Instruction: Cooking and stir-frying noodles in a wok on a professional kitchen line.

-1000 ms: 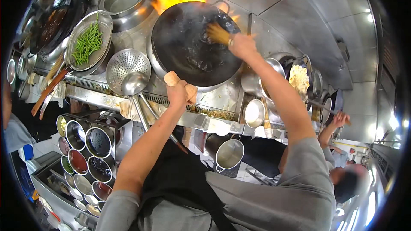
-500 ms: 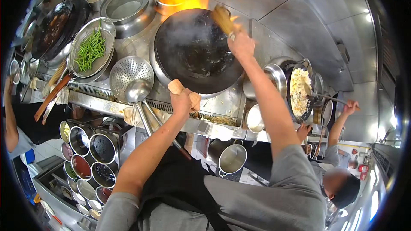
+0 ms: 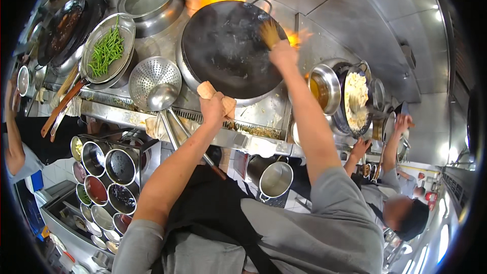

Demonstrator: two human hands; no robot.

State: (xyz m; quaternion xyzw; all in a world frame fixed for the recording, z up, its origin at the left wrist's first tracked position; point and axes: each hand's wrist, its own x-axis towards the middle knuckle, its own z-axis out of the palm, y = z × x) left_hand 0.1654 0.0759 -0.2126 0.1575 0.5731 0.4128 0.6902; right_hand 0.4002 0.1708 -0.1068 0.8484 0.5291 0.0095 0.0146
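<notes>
Green beans (image 3: 106, 53) lie in a round metal strainer (image 3: 92, 43). The right hand (image 3: 283, 56) has fingers closed on a straw-coloured bristle brush (image 3: 270, 34), over the large black wok (image 3: 220, 50); left hand (image 3: 213, 110) clamps folded beige cloth (image 3: 206, 90) beside its near rim.

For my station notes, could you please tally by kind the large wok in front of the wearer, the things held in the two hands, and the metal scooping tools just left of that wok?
Large wok: 1
Brush, in the right hand: 1
Folded cloth, in the left hand: 1
Perforated skimmer: 1
Ladle: 1
Total: 5
</notes>
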